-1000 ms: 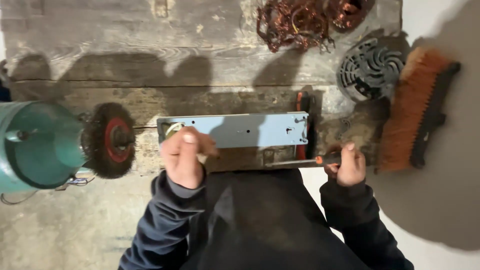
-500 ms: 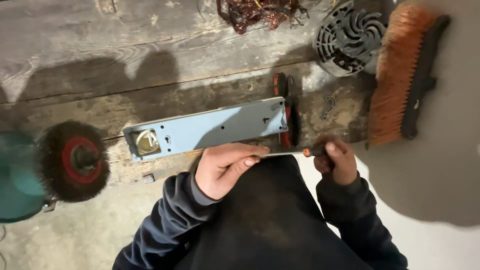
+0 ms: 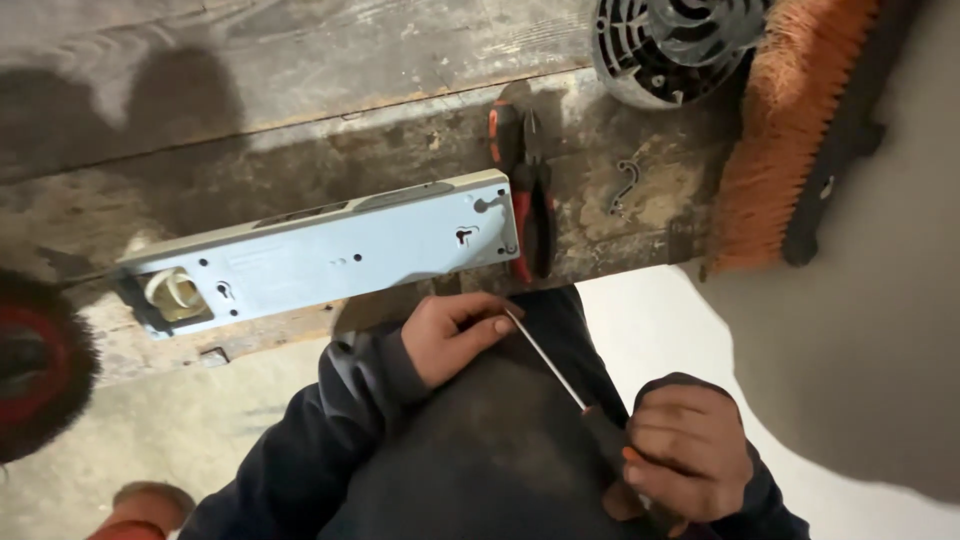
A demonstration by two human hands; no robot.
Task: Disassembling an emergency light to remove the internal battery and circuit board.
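My right hand [image 3: 690,455] grips the orange and black handle of a screwdriver [image 3: 550,365] low at the right, over my dark lap. The thin shaft runs up and left to my left hand [image 3: 455,335], whose fingertips pinch its tip. Just above that hand a long light-blue metal housing [image 3: 330,255] lies across the worn wooden bench [image 3: 300,110], with a cream round part [image 3: 175,292] at its left end. Neither hand touches the housing.
Red-handled pliers [image 3: 530,200] lie at the housing's right end. A small metal hook [image 3: 625,185] sits further right. A grey slotted fan cover [image 3: 680,40] and an orange-bristled broom head [image 3: 790,120] are at the top right. A red-centred wire brush wheel [image 3: 30,360] is at the left edge.
My left hand left the housing's left end and came to the screwdriver's tip. The screwdriver swung from lying level by the bench edge to slanting down toward my lap.
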